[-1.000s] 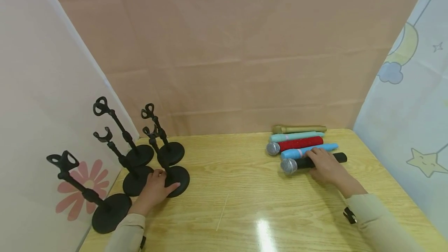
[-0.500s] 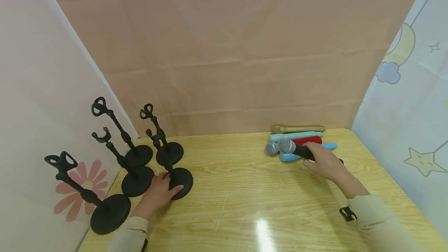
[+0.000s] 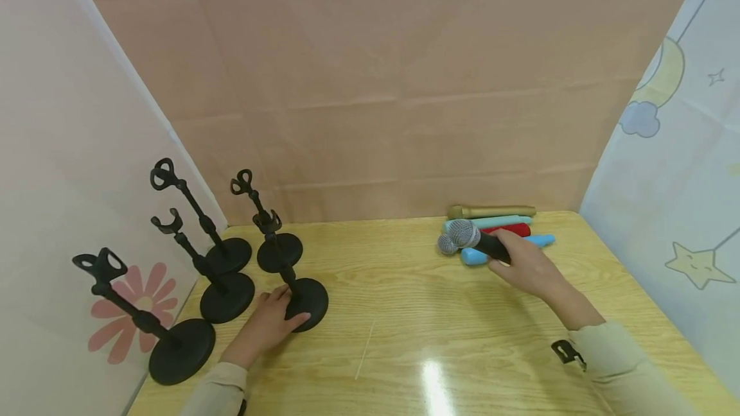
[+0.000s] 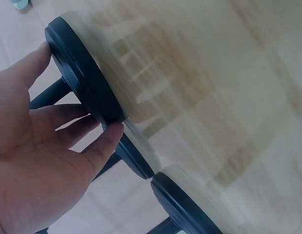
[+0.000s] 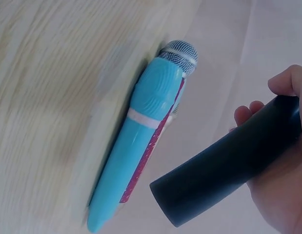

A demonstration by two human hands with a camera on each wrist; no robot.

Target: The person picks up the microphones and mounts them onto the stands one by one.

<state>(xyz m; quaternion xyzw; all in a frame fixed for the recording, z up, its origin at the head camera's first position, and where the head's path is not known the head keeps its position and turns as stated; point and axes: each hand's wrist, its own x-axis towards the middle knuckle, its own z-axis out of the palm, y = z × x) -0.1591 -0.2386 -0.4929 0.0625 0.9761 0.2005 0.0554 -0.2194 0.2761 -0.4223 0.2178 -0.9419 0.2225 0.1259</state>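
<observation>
My left hand (image 3: 268, 323) grips the round base of a black microphone stand (image 3: 309, 303), thumb on one edge and fingers on the other. The left wrist view shows this base (image 4: 85, 70) between thumb and fingers, close to the tabletop. On the right, my right hand (image 3: 528, 265) holds a black microphone (image 3: 491, 246) with a silver mesh head, tilted and raised over the other microphones. Its black handle (image 5: 229, 161) fills much of the right wrist view. Beneath it lie a blue microphone (image 3: 474, 257) and a red microphone (image 3: 517, 230), partly covered.
Several more black stands occupy the left side, among them a near-left stand (image 3: 182, 352) and a back stand (image 3: 280, 252). A mint microphone (image 3: 503, 221) and a gold microphone (image 3: 491, 212) lie at the back right. A pink-brown backdrop (image 3: 370, 95) borders the wooden table (image 3: 405, 300).
My right hand has lifted the black microphone off the table and tilted its head up, moving slightly left. My left hand has shifted its stand a little to the right.
</observation>
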